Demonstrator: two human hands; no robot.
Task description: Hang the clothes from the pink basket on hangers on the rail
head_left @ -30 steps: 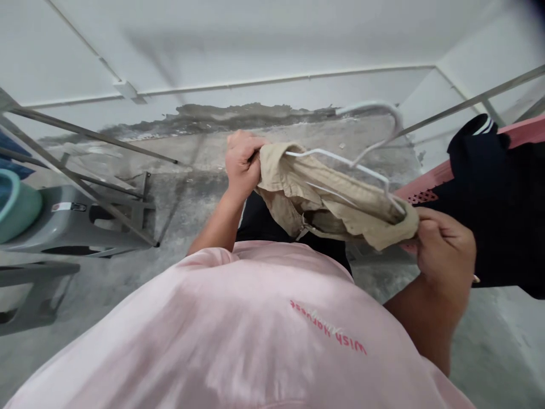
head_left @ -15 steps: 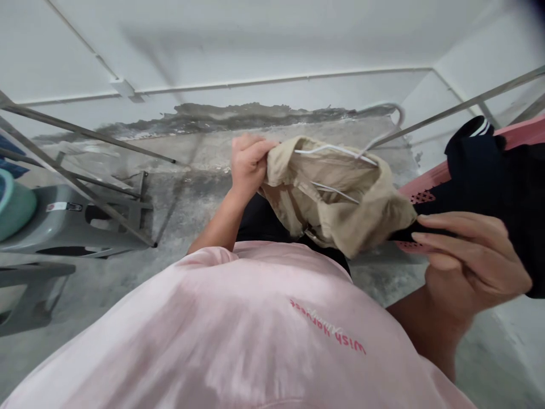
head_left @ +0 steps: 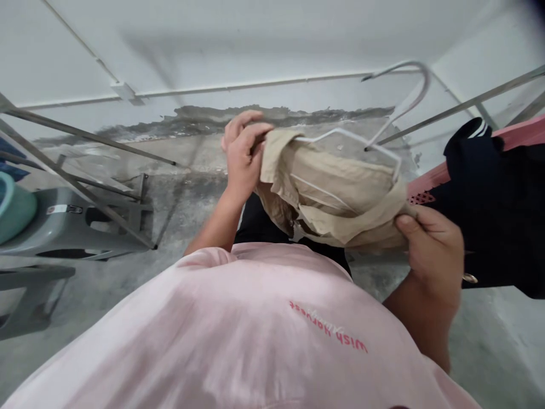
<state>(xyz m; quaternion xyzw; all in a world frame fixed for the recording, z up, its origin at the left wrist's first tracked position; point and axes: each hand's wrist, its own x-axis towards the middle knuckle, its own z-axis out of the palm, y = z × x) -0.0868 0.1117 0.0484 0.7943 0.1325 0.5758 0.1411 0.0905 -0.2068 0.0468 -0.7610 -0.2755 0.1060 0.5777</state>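
Note:
A beige garment (head_left: pixel 340 176) stretches between my two hands, its waist opening facing up. My left hand (head_left: pixel 247 150) grips the garment's left edge, with the fingers curled at the cloth. On the other side, my right hand (head_left: pixel 434 244) pinches the right edge between thumb and fingers. A white hanger (head_left: pixel 340 133) sits partly inside the opening; its upper bar shows above the cloth and its curved hook sticks up toward the wall. The lower part of the garment hangs in front of my dark trousers, partly hidden.
Dark clothing (head_left: pixel 498 210) and a pink perforated item (head_left: pixel 430 184) are at the right, near a metal rack bar (head_left: pixel 460 108). At the left, a green basin (head_left: pixel 15 207) rests on a grey plastic stool (head_left: pixel 102 227), beside metal rack legs.
My right hand has moved left and regripped the garment's edge nearer the hanger. The hanger hook has risen and shifted right. My left hand has shifted slightly left, and the opening looks flatter.

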